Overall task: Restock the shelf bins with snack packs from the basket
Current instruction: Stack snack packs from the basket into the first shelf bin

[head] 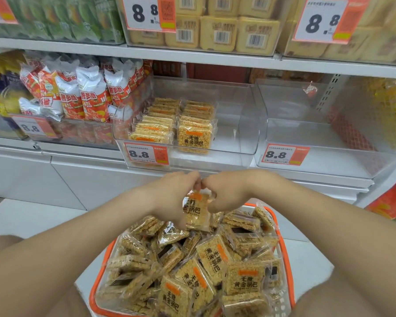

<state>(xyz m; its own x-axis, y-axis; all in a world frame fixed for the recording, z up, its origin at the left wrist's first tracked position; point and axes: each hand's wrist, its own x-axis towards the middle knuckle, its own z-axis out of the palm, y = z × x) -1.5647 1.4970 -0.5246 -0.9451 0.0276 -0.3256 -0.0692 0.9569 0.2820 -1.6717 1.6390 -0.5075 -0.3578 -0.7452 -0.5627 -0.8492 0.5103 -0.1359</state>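
Head view: one snack pack [196, 212], a clear wrapper over a golden puffed-rice square with an orange mark and black print, hangs upright just above the far end of the basket [285, 255]. Both hands meet over its top edge. The left hand [169, 197] has its fingers curled down along the pack's left side, and the right hand [229, 194] is curled against its right side. The fingertips of the two hands touch each other above the wrapper. Each hand seems to be pinching the pack, though the backs of the hands hide the exact grip.

Below, the orange-rimmed basket is heaped with loose packs [215, 255] of the same kind, lying tilted and overlapping at all angles. Both forearms reach forward over it from either side.

Past the hands, on the lower shelf, stands a clear middle bin [242, 115]. Its left part holds two rows of matching shelved packs [193, 138], stacked front to back, with the front right one facing out. A price label [146, 154] reading 8.8 is fixed to the bin's front. Just to its right sits a second clear bin [318, 138] with its own 8.8 label [285, 154]. To the left, another bin [82, 131] is filled with red and white bags [87, 94]. On the shelf above are yellow packs [220, 30] with barcodes, and green packs [66, 17] are at the far left.
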